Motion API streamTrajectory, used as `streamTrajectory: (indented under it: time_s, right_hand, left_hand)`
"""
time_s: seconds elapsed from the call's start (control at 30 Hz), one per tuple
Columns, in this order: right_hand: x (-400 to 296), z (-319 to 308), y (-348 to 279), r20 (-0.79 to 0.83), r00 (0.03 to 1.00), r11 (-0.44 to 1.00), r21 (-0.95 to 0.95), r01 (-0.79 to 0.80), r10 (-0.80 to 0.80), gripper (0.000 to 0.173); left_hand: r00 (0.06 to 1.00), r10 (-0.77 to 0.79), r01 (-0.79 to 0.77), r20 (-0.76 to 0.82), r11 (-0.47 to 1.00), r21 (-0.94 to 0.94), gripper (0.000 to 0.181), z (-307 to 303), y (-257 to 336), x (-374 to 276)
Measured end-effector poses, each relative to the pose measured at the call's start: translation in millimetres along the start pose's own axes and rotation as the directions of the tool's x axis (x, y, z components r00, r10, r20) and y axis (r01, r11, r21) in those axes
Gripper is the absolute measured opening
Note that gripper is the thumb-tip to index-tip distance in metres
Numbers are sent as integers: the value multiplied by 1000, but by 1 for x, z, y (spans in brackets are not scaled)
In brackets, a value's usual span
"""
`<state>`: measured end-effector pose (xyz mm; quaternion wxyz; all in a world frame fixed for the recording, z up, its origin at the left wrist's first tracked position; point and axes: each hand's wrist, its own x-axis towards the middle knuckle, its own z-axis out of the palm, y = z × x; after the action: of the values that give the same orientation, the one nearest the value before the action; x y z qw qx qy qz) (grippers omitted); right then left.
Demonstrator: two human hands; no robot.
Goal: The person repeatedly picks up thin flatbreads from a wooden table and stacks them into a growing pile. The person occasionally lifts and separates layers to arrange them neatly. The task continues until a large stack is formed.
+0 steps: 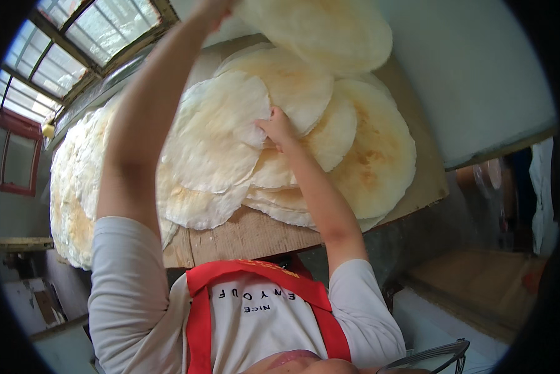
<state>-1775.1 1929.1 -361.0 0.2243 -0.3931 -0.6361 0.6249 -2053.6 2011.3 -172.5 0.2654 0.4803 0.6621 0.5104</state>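
Note:
My left hand (218,13) is partly cut off at the top edge of the view. It meets the left rim of a large, thin round flatbread (319,35), which hangs raised and slightly blurred above the others. My right hand (278,127) is at the middle of the spread, its thumb and fingers pinching the right edge of a pale flatbread (219,126). Browned flatbreads (294,84) lie overlapping behind and beside that hand. Another wide, toasted flatbread (371,154) lies to its right.
A tall pile of flatbreads (76,187) stands at the left, partly behind my left arm. Everything lies on a wooden board (256,236). Barred windows (111,30) are at the upper left; a pale panel (471,75) rises at the right. A brown surface (476,285) is lower right.

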Motion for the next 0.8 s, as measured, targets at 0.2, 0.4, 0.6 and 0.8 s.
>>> streamTrajectory:
  time_s: [0.2,0.4,0.6,0.8]
  right_hand:
    - [-19,-10,-29,201,977,939,317,-136,74,32]
    - [-27,19,-36,396,913,893,367,-259,102,39]
    - [-17,34,12,145,981,968,-197,155,-128,46]
    - [15,51,-7,-3,952,871,-403,280,-307,39]
  left_hand:
    - [998,19,-50,64,854,518,86,106,-59,-260]
    - [965,-17,177,-261,776,606,24,83,-53,-288]
    - [937,263,-37,-228,727,686,25,-87,45,-258]
    - [960,278,-147,-19,566,811,46,-23,49,-345]
